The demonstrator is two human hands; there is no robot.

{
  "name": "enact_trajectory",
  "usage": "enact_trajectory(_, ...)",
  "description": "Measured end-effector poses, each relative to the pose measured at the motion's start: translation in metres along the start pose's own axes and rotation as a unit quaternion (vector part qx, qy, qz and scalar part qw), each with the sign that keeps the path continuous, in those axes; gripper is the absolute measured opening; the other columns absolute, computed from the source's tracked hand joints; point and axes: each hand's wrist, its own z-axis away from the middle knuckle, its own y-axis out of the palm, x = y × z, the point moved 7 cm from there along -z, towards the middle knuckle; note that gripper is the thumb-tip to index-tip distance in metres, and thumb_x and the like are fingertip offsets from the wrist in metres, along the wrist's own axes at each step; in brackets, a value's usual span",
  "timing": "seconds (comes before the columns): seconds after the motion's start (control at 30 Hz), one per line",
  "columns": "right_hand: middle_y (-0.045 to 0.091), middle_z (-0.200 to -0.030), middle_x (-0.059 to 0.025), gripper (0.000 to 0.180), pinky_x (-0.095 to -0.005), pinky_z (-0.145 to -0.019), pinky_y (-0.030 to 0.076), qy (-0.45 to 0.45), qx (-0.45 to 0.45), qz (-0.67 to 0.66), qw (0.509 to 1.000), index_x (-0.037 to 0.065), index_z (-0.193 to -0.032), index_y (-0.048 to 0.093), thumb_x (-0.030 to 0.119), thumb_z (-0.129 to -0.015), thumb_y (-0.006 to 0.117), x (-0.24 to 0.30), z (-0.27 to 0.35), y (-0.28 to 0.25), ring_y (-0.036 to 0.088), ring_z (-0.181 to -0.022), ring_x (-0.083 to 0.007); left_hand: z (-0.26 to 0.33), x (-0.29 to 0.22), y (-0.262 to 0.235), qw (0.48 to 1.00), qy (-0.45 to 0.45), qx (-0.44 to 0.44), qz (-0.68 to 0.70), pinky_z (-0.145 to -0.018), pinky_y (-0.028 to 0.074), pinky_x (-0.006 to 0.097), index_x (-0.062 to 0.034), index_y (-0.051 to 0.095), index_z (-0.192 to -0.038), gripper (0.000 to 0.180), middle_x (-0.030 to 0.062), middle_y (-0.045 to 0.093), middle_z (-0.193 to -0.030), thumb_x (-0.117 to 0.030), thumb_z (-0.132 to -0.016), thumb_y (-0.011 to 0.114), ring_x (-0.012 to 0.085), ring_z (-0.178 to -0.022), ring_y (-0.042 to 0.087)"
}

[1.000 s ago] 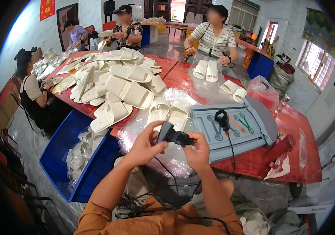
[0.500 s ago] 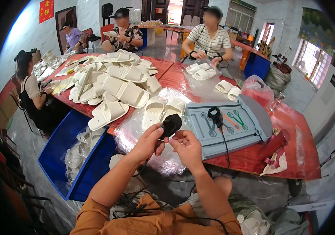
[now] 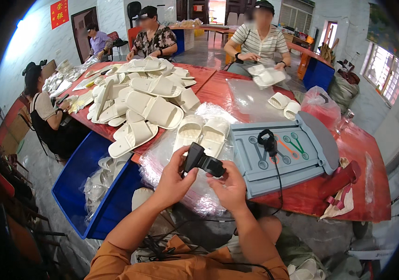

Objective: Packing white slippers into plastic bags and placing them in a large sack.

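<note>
Both my hands hold a small black device with a strap loop (image 3: 195,157) above the near edge of the red table. My left hand (image 3: 175,181) grips its boxy body between thumb and fingers. With thumb and fingers closed, my right hand (image 3: 229,187) pinches the strap end. Just beyond them, a pair of cream slippers (image 3: 213,135) rests on clear plastic bags (image 3: 159,158). To the right of my hands lies a grey-blue plastic board (image 3: 297,171) with wrench-shaped pieces. On it sits a black strap loop with a cable (image 3: 267,142), running off the near edge.
Cream slippers (image 3: 155,107) are heaped at the left on the red table (image 3: 208,84). A blue bin (image 3: 87,228) holding bagged slippers stands below. A dark red cylinder (image 3: 344,177) lies at the right. Across the table, a person in a striped shirt (image 3: 262,44) holds bagged slippers; several others sit around.
The black device has turned in my hands, so its boxy body and strap now show lengthwise. My right hand has moved onto the strap. The person opposite has lifted the bagged slippers.
</note>
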Motion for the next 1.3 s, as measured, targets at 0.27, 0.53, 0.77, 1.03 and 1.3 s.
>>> enact_trajectory(0.27,0.057,-0.119,-0.0138,0.045,-0.0294,-0.087,0.049,-0.090,-0.027,-0.006,0.996,0.001,-0.111,0.058,-0.013,-0.070,0.069,0.023,0.000,-0.012,0.059,-0.104,-0.0210,0.006,0.015,0.015,0.991,-0.060,0.057,0.106,-0.061,0.049,0.023,-0.0024,0.045,-0.138,0.054,0.0041,0.062,-0.103,-0.003,-0.089,0.069,0.0080,-0.078,0.057)
enact_trajectory(0.53,0.058,-0.111,-0.0128,0.041,-0.0310,-0.089,0.047,-0.070,-0.043,0.091,0.992,0.000,-0.109,0.060,-0.011,-0.071,0.071,0.007,0.007,-0.021,0.059,-0.101,-0.0222,0.016,0.037,0.031,0.958,-0.141,0.105,0.228,-0.059,0.048,0.022,-0.0015,0.043,-0.139,0.052,0.0024,0.062,-0.102,-0.005,-0.093,0.065,0.0071,-0.080,0.059)
enact_trajectory(0.77,0.055,-0.113,-0.0146,0.039,-0.0282,-0.081,0.053,-0.035,-0.067,-0.013,0.997,-0.002,-0.112,0.058,-0.006,-0.076,0.074,0.004,0.008,-0.015,0.060,-0.099,-0.0207,0.017,0.037,0.026,0.966,-0.126,0.081,0.212,-0.056,0.047,0.021,-0.0016,0.046,-0.136,0.039,0.0062,0.063,-0.100,-0.016,-0.100,0.056,0.0098,-0.080,0.062)
enact_trajectory(1.03,0.052,-0.111,-0.0143,0.035,-0.0273,-0.070,0.056,-0.078,-0.023,0.034,0.996,-0.005,-0.115,0.056,-0.010,-0.082,0.066,0.008,0.009,-0.012,0.062,-0.085,-0.0180,0.023,0.043,0.043,0.865,-0.197,0.165,0.431,-0.049,0.039,0.021,-0.0028,0.051,-0.122,0.038,0.0108,0.064,-0.100,-0.034,-0.107,0.036,0.0124,-0.071,0.059)
enact_trajectory(1.3,0.055,-0.103,-0.0121,0.032,-0.0236,-0.064,0.051,-0.110,-0.045,0.090,0.989,-0.003,-0.111,0.060,-0.009,-0.081,0.068,0.016,0.008,-0.014,0.059,-0.077,-0.0129,0.031,0.051,0.044,0.891,-0.228,0.156,0.360,-0.049,0.039,0.020,-0.0052,0.052,-0.123,0.035,0.0082,0.064,-0.097,-0.033,-0.107,0.037,0.0094,-0.066,0.056)
